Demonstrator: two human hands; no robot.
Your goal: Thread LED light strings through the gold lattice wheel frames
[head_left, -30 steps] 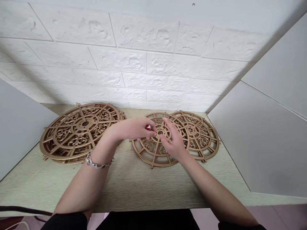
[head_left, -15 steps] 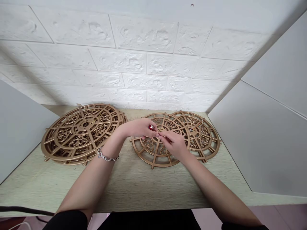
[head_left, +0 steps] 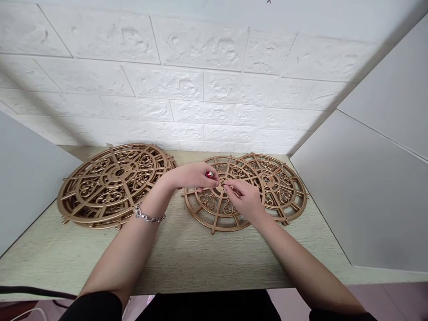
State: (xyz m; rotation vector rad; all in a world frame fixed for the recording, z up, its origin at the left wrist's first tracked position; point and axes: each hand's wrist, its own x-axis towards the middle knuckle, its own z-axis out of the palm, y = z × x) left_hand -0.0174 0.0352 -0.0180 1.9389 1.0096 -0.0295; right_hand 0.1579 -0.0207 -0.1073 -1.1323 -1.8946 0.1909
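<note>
One round, gold openwork disc (head_left: 217, 214) lies on the pale wood-grain desk (head_left: 214, 263), overlapping a second gold disc (head_left: 271, 182). Above its centre, the left hand (head_left: 194, 176) curls around a shiny red-and-silver object (head_left: 209, 174); the right hand (head_left: 246, 198) pinches what may be thin dark wire (head_left: 222, 181).

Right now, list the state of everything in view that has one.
Left hand: curled around red item.
Red item: held, partly hidden.
Right hand: fingertips pinched, contents unclear.
Middle disc: flat, overlapping right disc.
Right disc: partly covered.
Left discs: stacked unevenly.
Bracelet: worn, left wrist.
Tabletop: partly covered.
</note>
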